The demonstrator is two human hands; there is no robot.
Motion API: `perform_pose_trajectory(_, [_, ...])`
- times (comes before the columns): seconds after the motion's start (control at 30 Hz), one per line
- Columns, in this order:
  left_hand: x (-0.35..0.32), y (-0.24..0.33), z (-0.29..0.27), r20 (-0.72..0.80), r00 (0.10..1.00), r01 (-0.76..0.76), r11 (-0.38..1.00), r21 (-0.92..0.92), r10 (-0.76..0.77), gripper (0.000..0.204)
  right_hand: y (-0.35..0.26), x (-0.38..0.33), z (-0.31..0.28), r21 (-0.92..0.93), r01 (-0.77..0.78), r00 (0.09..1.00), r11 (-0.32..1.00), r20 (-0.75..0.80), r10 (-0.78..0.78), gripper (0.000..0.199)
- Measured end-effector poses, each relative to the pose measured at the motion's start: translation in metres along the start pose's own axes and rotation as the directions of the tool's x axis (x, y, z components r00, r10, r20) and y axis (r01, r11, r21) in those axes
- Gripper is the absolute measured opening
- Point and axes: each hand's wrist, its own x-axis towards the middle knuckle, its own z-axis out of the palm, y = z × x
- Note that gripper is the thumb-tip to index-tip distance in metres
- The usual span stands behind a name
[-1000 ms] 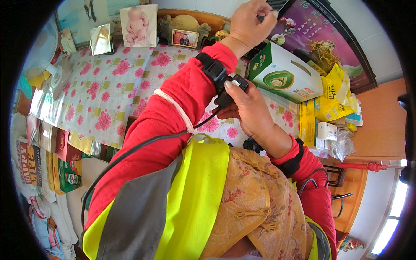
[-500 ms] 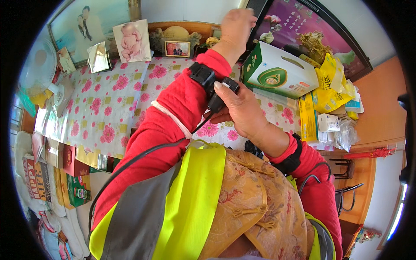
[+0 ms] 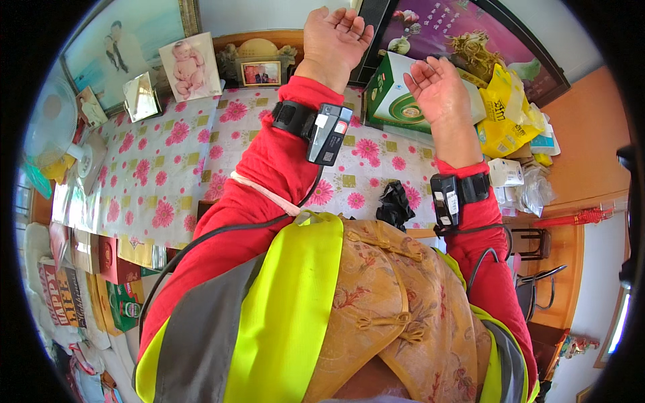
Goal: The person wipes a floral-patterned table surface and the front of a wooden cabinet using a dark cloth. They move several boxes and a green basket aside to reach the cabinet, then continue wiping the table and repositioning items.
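Observation:
My left hand (image 3: 334,41) is raised over the far side of the table, palm turned up, fingers loosely bent and apart, holding nothing. Palm up as well, my right hand (image 3: 441,94) is held in front of a green and white carton (image 3: 393,94) and hides part of it; its fingers curl a little and hold nothing. A black device (image 3: 328,138) on a strap sits on my left wrist, with a cable running down the red sleeve. Another black device (image 3: 445,201) is strapped round my right wrist. A crumpled black plastic bag (image 3: 396,207) lies on the table between my forearms.
A flower-patterned cloth (image 3: 154,174) covers the table (image 3: 366,178). Framed pictures, a small mirror (image 3: 141,99) and a white fan (image 3: 87,158) stand at the back left. Yellow bags (image 3: 504,111) and a small white box (image 3: 505,172) crowd the right side. A chair (image 3: 537,295) stands at right.
My right hand has let go of the device on my left wrist and moved right and away from me. Both palms have turned up, with the left hand shifted slightly left.

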Motion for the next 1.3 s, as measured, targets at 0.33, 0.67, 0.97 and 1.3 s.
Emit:
perform_pose_trajectory(0.33, [0.007,-0.010,-0.005,-0.234,0.970,-0.038,0.992,0.120,0.065,0.019,0.011,-0.089,0.042,-0.203,0.969,0.211,-0.142,0.976,0.045,0.070])
perform_pose_trajectory(0.67, [-0.022,-0.057,-0.007,-0.444,0.882,0.099,0.863,0.496,0.154,0.014,0.006,-0.075,0.073,0.134,0.986,-0.090,-0.096,0.926,0.367,0.035])
perform_pose_trajectory(0.97, [-0.042,-0.078,-0.012,0.169,0.855,-0.140,-0.095,0.986,0.490,0.019,0.005,-0.071,0.082,0.033,0.999,-0.043,0.031,0.893,0.449,0.048])
perform_pose_trajectory(1.3, [-0.034,-0.075,-0.022,0.369,0.882,-0.393,0.028,0.919,0.292,0.024,0.014,-0.073,0.083,-0.024,0.999,0.006,0.040,0.915,0.403,0.045])
